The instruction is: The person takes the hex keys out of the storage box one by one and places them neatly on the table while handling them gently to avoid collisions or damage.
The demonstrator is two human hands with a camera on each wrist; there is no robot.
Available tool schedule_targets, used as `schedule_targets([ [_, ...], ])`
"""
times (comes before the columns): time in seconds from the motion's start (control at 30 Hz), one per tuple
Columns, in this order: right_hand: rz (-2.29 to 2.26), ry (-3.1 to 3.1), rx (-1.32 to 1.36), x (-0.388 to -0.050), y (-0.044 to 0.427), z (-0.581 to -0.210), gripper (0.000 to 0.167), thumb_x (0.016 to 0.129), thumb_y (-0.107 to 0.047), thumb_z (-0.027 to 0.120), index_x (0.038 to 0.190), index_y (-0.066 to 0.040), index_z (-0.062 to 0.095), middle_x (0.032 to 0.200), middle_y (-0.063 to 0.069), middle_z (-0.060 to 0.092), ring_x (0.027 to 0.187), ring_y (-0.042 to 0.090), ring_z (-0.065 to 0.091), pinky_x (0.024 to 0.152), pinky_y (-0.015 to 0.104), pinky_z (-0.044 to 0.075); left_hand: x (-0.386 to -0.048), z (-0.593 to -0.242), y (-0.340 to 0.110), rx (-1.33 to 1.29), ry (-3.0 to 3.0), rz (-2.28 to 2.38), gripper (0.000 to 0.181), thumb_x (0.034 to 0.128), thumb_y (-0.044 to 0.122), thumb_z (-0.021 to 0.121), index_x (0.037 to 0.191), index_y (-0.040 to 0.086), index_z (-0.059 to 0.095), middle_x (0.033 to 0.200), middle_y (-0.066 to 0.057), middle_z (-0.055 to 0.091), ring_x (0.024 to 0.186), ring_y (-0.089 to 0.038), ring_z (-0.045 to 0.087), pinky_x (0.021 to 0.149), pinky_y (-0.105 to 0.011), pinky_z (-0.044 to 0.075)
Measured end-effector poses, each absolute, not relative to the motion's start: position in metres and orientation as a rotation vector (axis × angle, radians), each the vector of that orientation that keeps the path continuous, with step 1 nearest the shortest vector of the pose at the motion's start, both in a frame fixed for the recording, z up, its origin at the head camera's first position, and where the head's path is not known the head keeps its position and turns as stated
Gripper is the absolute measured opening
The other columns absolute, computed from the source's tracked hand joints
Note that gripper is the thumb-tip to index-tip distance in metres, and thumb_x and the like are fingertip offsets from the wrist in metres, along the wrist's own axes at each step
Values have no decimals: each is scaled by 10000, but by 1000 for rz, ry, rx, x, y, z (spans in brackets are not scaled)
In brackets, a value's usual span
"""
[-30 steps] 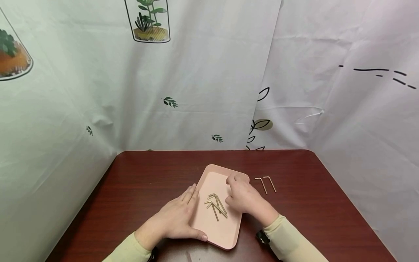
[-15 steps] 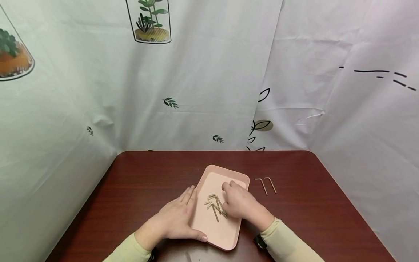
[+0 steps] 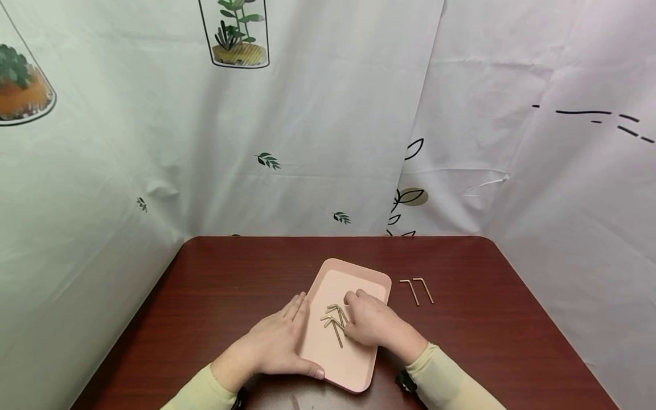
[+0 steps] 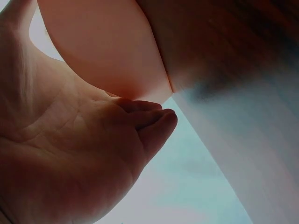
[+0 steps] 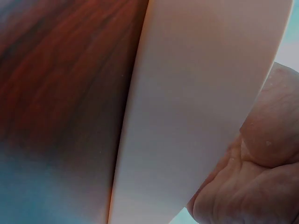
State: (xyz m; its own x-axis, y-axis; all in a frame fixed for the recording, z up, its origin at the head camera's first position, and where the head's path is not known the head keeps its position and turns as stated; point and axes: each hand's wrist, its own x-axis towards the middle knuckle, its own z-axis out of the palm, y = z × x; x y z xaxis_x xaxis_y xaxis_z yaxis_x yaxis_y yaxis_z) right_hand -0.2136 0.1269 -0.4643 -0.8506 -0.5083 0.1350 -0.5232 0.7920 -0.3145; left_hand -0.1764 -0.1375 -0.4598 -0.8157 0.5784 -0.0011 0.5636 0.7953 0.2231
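Observation:
A pink tray (image 3: 353, 364) lies tilted on the table, holding several brass-coloured, L-shaped hex keys (image 3: 335, 333) in a loose pile. My left hand (image 3: 277, 339) rests along the tray's left wall, fingers straight and thumb at its near edge. In the left wrist view, the left palm (image 4: 79, 144) faces the tray wall (image 4: 107, 46). Over the tray's right side, my right hand (image 3: 371, 322) reaches in at the pile, thumb and fingertips apart. It covers part of some keys. In the right wrist view, the tray wall (image 5: 187, 93) hides most of the right fingers (image 5: 247, 191).
Two more hex keys (image 3: 414, 292) lie side by side on the dark red table (image 3: 492, 341), right of the tray. White printed cloth (image 3: 318, 114) hangs behind the table and along both sides.
My right hand has moved left and slightly towards me, from the tray's right side to the pile of hex keys. My left hand and the tray have stayed put.

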Motion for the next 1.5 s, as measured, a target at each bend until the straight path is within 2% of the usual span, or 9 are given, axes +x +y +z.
schedule_targets([
  [0.13,536,-2939,864,-213,127,-465,256,753,-67,755,952,-92,596,819,12,487,677,175,474,629,382,455,-176,-461,-137,918,2903,335,1537,759,999,684,1695,-141,250,1759,-349,274,1635,-455,339,1212,-552,458],
  [0.4,539,-2936,892,-213,125,-466,273,753,-50,751,997,-75,631,823,6,496,686,161,471,642,379,464,-177,-460,-137,935,2897,340,1533,759,990,696,1676,-165,273,1739,-375,293,1623,-469,354,1221,-544,450],
  [0.97,525,-2932,892,-211,125,-466,250,762,0,742,906,-114,572,804,0,470,685,169,455,638,384,460,-177,-460,-137,921,2887,355,1530,756,982,710,1687,-147,265,1752,-357,284,1629,-451,350,1198,-550,474],
  [1.3,503,-2919,917,-211,124,-466,235,798,-1,754,896,-117,575,805,10,472,680,169,455,641,388,467,-177,-458,-137,917,2891,360,1534,752,975,724,1692,-143,252,1750,-357,291,1626,-448,360,1180,-545,494],
  [1.5,469,-2923,927,-210,122,-464,207,853,-21,775,956,-90,609,826,32,505,693,195,509,662,414,502,-176,-458,-136,909,2884,372,1524,753,971,729,1691,-137,266,1754,-347,291,1629,-438,358,1177,-542,497],
])
